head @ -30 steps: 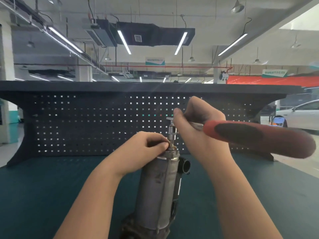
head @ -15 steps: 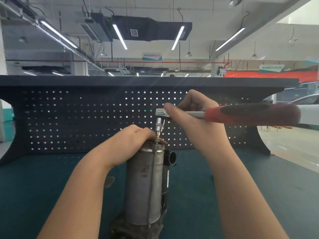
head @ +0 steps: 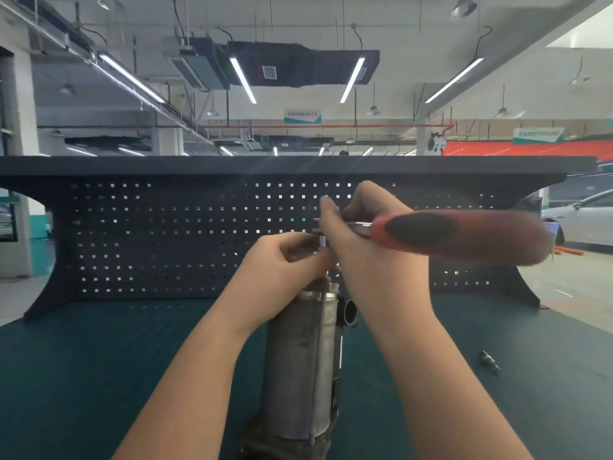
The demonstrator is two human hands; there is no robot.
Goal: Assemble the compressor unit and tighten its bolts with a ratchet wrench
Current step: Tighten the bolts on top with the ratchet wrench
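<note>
Metal compressor (head: 303, 356) is standing upright mid-bench, prob. heavy, rigid. Left hand (head: 285, 263) is pinching the socket at its top; right hand (head: 361, 240) is gripping the ratchet wrench (head: 441, 235) nr head; rubber handle grips better.

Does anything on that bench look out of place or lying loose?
One thing: a small metal part, maybe a spare bolt or socket bit, lies loose on the green bench mat, right of the upright compressor unit. It is too blurred to identify. Nothing else stands out.
</note>
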